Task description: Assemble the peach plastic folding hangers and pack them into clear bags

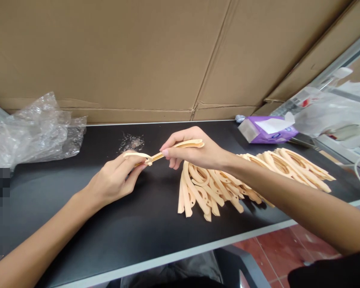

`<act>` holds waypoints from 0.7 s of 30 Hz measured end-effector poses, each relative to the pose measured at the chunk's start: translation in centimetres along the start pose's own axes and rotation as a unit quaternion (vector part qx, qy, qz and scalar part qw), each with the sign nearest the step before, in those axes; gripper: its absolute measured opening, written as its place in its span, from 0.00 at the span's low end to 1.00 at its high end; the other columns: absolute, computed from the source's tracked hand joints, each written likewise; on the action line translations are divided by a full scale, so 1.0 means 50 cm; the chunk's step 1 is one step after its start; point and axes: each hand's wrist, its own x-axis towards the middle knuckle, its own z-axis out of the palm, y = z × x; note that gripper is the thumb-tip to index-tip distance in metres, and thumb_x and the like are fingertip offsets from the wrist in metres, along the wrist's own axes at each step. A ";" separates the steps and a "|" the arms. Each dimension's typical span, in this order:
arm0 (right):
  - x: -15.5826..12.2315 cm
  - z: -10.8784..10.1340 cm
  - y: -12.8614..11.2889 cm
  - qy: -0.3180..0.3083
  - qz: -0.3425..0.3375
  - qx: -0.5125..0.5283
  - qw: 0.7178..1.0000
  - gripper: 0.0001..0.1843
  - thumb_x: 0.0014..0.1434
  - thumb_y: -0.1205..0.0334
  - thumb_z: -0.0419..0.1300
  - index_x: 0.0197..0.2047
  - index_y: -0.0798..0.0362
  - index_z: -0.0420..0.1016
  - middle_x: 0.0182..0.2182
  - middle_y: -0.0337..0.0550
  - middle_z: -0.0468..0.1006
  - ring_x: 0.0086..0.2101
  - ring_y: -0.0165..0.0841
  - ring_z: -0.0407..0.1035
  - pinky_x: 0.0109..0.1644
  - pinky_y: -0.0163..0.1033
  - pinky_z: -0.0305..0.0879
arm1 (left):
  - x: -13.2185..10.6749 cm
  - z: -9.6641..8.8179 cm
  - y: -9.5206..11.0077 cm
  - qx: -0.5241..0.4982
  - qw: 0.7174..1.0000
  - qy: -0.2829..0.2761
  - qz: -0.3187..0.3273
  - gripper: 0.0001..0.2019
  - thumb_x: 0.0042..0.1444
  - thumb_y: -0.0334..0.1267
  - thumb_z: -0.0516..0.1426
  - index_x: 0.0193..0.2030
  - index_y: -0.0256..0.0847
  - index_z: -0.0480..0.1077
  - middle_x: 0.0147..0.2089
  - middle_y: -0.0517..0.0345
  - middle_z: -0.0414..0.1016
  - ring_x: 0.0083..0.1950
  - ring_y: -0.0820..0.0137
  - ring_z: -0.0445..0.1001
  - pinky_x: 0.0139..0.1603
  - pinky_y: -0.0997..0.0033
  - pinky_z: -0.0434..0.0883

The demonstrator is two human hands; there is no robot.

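While the left hand [112, 180] pinches a curved piece [136, 154], seemingly steadying it, the right hand [204, 155] grips a strip [192, 144], pile [214, 196] handy at four o'clock.

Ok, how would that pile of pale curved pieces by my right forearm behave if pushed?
The pile of pale curved pieces would probably slide or fan apart, since they overlap with no visible tie. Each is likely stiff, judging by the arched shape they share. Some may snag, as their curves lie across one another.
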 end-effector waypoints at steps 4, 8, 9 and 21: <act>0.002 -0.007 0.003 -0.012 -0.035 -0.034 0.999 0.07 0.60 0.61 0.66 0.34 0.57 0.80 0.23 0.40 0.80 0.24 0.31 0.77 0.30 0.34 0.76 | -0.004 0.001 -0.001 0.016 1.000 0.010 0.016 0.12 0.61 0.25 0.60 0.50 0.40 0.71 0.45 0.53 0.82 0.45 0.66 0.83 0.48 0.71 0.79; 0.005 -0.008 0.004 -0.023 -0.046 -0.047 0.998 0.07 0.58 0.62 0.67 0.34 0.59 0.80 0.23 0.40 0.80 0.24 0.30 0.77 0.29 0.33 0.75 | -0.005 0.002 0.000 0.016 1.000 0.005 0.016 0.12 0.61 0.23 0.60 0.50 0.38 0.72 0.45 0.52 0.82 0.45 0.68 0.82 0.47 0.72 0.78; 0.005 -0.007 0.004 -0.024 -0.043 -0.048 0.998 0.07 0.58 0.62 0.67 0.34 0.59 0.80 0.23 0.40 0.80 0.24 0.30 0.77 0.29 0.32 0.75 | -0.004 0.002 0.000 0.008 1.000 0.004 0.011 0.12 0.61 0.23 0.60 0.50 0.38 0.72 0.45 0.52 0.81 0.44 0.69 0.82 0.47 0.72 0.78; 0.010 0.003 -0.003 0.032 0.120 0.106 0.986 0.03 0.53 0.69 0.66 0.29 0.60 0.78 0.20 0.42 0.78 0.19 0.32 0.75 0.22 0.34 0.75 | 0.004 0.009 0.011 -0.103 0.987 -0.013 -0.124 0.02 0.65 0.30 0.58 0.43 0.39 0.71 0.40 0.60 0.79 0.39 0.75 0.78 0.42 0.78 0.75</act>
